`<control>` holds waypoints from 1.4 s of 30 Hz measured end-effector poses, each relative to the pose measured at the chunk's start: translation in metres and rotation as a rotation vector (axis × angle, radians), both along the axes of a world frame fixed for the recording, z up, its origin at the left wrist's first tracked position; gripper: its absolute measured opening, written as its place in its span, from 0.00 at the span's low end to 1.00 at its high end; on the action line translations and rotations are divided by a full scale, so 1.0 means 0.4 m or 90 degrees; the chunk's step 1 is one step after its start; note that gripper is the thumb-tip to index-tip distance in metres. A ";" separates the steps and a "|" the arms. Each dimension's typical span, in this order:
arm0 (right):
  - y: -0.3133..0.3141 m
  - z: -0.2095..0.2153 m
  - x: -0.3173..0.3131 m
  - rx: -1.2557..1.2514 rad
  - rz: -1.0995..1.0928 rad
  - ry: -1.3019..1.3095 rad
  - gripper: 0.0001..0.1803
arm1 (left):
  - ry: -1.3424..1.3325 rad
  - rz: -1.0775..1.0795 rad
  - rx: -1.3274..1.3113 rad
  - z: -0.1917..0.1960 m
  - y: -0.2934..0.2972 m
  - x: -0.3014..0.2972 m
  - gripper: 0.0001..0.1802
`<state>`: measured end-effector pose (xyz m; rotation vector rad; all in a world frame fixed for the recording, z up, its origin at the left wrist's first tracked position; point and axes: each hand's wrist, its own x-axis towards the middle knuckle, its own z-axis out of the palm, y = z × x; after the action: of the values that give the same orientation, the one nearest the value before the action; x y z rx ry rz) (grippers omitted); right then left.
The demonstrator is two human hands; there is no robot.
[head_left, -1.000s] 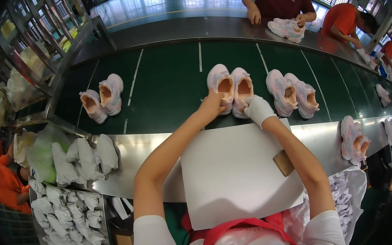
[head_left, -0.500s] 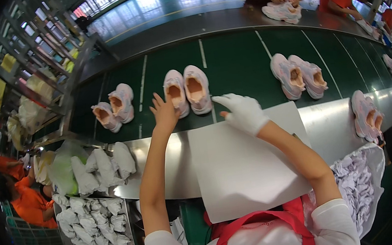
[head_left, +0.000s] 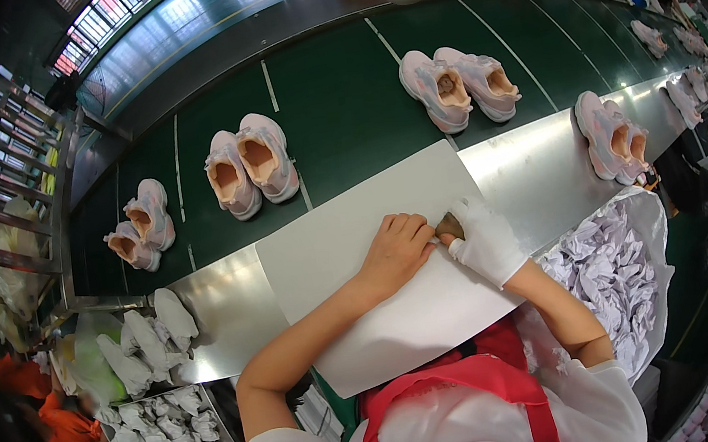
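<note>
Brown block [head_left: 450, 226]: over the white board [head_left: 331, 251], close to its right edge. Fingers cover a lot of it, so can't tell if it's flat down.
Right hand [head_left: 489, 243]: white glove, fingers curled in around the block, looks like a proper hold tbh.
Left hand [head_left: 396, 256]: bare, palm down, fingers bent right next to the block. Can't tell if they've got a grip on it too.
Handling: reads to me like a two-handed grab or adjust. Lifting it would call for a firm right pinch and the left fingertips out of the way.
Board angle: askew across the steel worktop [head_left: 226, 302], far right corner at the belt [head_left: 332, 90] side.
Shoes: one pair [head_left: 253, 170] on the belt beyond the board's far left corner, another pair [head_left: 460, 95] beyond the far right one. Neither's being touched.
</note>
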<state>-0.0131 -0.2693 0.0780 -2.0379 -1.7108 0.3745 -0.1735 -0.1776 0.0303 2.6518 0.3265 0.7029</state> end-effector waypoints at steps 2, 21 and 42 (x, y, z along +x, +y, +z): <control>0.007 0.006 0.004 0.033 -0.018 0.019 0.10 | -0.014 0.001 -0.017 -0.003 0.001 -0.009 0.15; -0.036 0.011 0.069 -0.162 -0.070 0.242 0.18 | 0.042 -0.032 -0.144 0.122 -0.020 -0.026 0.04; -0.565 -0.322 0.496 -0.028 -0.473 -0.110 0.11 | 0.059 0.046 -0.051 0.043 -0.033 0.003 0.03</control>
<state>0.1854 -0.4952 -0.0508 -2.6040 -0.9100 -0.0131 -0.1724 -0.1907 0.0475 2.6130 0.4688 0.5771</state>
